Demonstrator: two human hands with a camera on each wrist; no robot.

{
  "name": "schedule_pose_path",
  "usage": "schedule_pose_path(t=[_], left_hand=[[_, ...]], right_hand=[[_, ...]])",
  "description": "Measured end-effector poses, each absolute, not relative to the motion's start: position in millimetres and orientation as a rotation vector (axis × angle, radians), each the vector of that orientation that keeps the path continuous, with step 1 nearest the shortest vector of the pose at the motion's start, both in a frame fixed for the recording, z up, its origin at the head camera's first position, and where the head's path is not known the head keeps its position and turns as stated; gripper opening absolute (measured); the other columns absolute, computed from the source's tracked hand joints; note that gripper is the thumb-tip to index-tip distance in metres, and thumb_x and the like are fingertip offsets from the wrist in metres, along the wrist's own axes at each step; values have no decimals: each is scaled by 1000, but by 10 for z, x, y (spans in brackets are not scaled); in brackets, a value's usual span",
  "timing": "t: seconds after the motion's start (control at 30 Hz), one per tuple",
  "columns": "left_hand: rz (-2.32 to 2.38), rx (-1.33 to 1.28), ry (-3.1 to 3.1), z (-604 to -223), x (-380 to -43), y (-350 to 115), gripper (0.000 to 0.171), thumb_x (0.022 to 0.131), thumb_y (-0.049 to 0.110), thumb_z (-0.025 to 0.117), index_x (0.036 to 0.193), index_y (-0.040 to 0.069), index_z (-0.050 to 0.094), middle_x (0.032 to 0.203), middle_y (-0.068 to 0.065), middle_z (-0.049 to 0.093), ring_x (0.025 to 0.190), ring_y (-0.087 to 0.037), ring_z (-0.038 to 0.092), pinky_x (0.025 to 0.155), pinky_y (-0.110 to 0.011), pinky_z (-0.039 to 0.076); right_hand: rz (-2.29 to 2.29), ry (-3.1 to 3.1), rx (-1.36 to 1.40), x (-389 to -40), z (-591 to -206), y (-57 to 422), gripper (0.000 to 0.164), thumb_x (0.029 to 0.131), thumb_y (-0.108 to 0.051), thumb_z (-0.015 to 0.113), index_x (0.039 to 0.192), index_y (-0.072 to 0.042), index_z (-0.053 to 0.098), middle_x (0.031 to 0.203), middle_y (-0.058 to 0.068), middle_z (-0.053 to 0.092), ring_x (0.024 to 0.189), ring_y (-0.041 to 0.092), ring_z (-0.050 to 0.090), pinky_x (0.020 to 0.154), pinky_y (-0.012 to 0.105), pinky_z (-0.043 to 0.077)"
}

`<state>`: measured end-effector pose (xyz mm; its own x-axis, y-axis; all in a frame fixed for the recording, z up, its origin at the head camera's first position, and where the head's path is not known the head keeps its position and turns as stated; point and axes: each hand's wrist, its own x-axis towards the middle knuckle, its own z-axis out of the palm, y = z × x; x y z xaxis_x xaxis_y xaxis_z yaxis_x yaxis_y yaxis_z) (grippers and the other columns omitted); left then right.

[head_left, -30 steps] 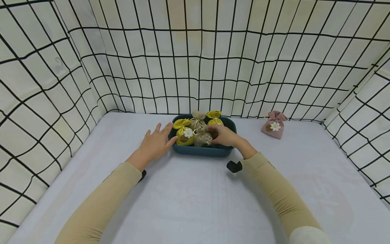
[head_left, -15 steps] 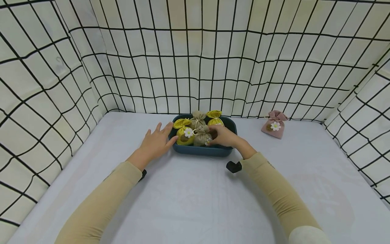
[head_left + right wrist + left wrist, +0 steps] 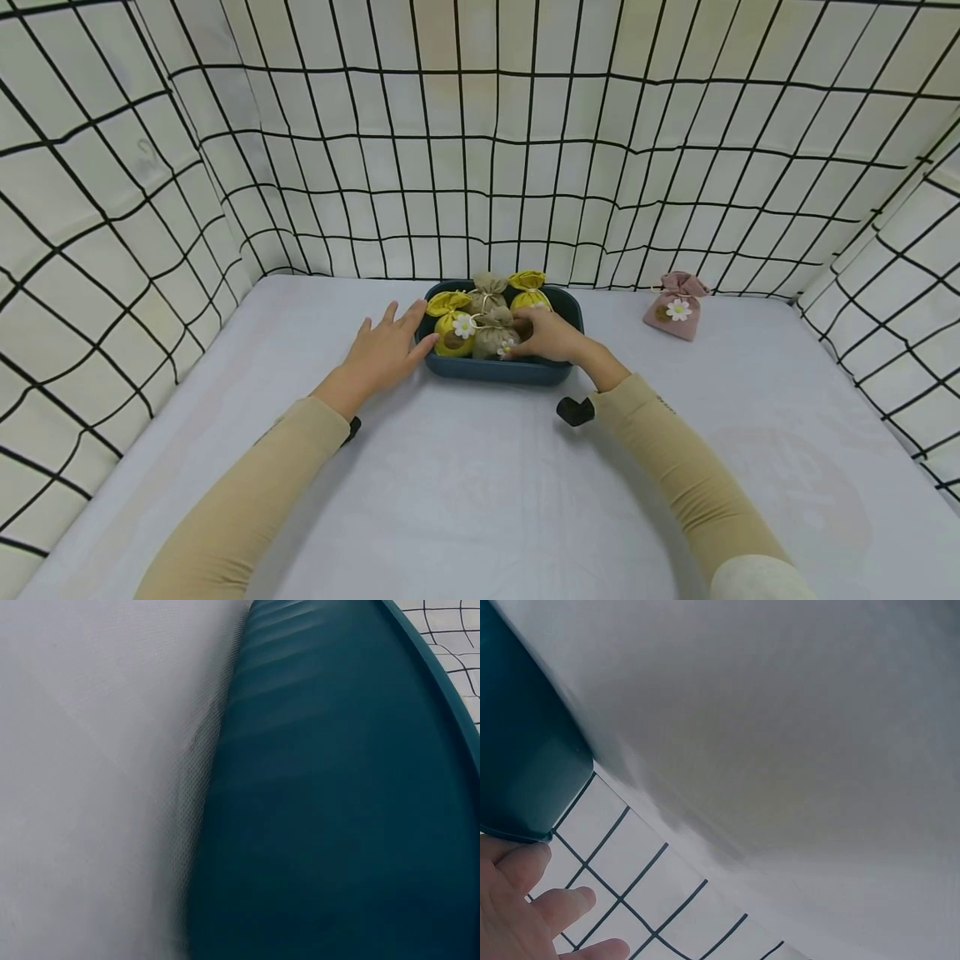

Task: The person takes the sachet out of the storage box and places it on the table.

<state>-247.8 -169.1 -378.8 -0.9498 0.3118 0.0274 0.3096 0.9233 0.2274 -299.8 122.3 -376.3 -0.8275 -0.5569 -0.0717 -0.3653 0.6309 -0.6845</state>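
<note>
A dark teal bin (image 3: 495, 372) holds several small drawstring pouches. At its front middle, my right hand (image 3: 555, 335) reaches over the wall and grips a taupe pouch (image 3: 491, 335) by its right side, thumb near its flower. Left of that sits a yellow pouch (image 3: 448, 340) with a white daisy. Another taupe pouch (image 3: 487, 288) and a second yellow pouch (image 3: 528, 290) stand behind, partly hidden. My left hand (image 3: 381, 352) has its fingers spread at the bin's left end, fingertips right at the rim; the left wrist view shows these fingers (image 3: 562, 907) beside the bin wall (image 3: 529, 735).
A pink pouch (image 3: 675, 321) with a white daisy leans on the white tabletop (image 3: 465, 483), right of the bin. Black netting (image 3: 491, 167) over white sheeting stands close behind the bin and along both sides. The right wrist view is mostly bin wall (image 3: 337, 787).
The front taupe pouch has shifted slightly left, against the yellow pouch, with my right hand on it. My left hand has stayed in place.
</note>
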Motion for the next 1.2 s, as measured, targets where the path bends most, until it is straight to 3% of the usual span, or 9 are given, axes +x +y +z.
schedule_pose_path(t=[0.47,0.83,1.2], left_hand=[[377,499,3080,-3790,-2474,-1689,73,110,50,39,165,6,18,165,-16,28,153,-44,14,115,-73,15],[366,484,3069,-3790,-2485,-1695,74,110,52,38,165,7,16,165,-16,29,153,-44,13,115,-73,14],[370,491,3068,-3784,-2480,-1701,74,110,51,38,165,6,15,165,-16,28,153,-44,13,115,-73,14]], right_hand=[[-1020,2577,-786,-2996,-3782,1220,64,90,-19,82,142,4,55,128,20,67,119,32,63,101,46,50],[-1047,2580,-778,-2984,-3772,1214,68,89,-19,83,146,4,52,128,19,67,118,31,63,101,46,50],[-1012,2611,-822,-2960,-3735,1232,59,89,-19,82,139,2,59,119,15,70,109,28,65,95,45,52]])
